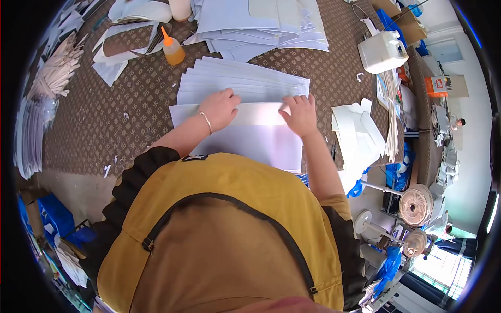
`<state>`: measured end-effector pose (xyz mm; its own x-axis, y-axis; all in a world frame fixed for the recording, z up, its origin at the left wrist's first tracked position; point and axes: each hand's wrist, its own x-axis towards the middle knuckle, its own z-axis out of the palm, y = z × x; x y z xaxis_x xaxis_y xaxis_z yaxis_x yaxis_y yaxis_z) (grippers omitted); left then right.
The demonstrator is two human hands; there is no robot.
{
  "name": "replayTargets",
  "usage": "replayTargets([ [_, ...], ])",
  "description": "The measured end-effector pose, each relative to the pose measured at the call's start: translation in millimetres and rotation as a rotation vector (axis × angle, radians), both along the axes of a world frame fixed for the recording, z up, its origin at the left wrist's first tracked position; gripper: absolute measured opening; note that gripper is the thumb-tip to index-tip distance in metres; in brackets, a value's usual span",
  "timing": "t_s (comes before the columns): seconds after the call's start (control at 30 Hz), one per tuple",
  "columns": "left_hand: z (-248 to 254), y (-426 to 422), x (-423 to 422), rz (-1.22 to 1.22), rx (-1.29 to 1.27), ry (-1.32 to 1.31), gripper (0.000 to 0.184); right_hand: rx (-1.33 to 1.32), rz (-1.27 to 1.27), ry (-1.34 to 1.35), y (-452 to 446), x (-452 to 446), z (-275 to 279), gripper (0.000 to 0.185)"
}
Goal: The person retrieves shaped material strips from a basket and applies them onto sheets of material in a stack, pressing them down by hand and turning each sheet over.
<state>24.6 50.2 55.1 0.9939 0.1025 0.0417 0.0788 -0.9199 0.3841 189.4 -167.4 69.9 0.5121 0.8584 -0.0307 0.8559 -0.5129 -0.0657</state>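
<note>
Head | left hand [220, 108], right hand [300, 116]: on paper [245, 143], grip unclear | bottle [173, 49]: amber liquid [176, 57]

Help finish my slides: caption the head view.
Left hand and right hand on a white sheet, fanned sheets just beyond.

Below the left hand [219, 108], the forearm [182, 137] and mustard apron [229, 172] hide part of the white sheet [250, 143]. Beyond it, the paper stack [261, 31] and a pale bottle [180, 9] run off the top edge. Far right of the right hand [300, 116], an orange box [435, 86] bears print too small to read.
</note>
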Motion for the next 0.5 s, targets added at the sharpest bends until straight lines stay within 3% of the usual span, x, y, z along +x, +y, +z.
replayTargets([
  [0.17,29.1,14.2,-39.1,-0.013,-0.024,0.124,0.024,-0.225,0.117,0.293,-12.0,3.2,58.5,0.027],
  [0.23,53.3,36.6,-59.4,0.048,0.013,-0.084,0.022,-0.103,0.153,0.343,-26.3,8.0,78.7,0.026],
  [0.3,76.9,64.5,-81.2,0.205,-0.044,-0.190,0.020,0.006,0.192,0.407,-31.7,15.2,81.1,0.025],
  [0.37,95.8,76.1,-96.0,0.571,-0.052,-0.478,0.016,0.091,0.069,0.701,-30.7,22.8,75.1,0.022],
  [0.4,93.1,81.1,-101.1,0.585,-0.051,-0.474,0.016,0.132,0.007,0.844,-28.2,26.3,71.8,0.021],
  [0.5,84.1,97.6,-116.7,0.801,-0.083,-0.486,0.007,0.080,0.060,0.863,-9.3,41.3,58.1,0.019],
])
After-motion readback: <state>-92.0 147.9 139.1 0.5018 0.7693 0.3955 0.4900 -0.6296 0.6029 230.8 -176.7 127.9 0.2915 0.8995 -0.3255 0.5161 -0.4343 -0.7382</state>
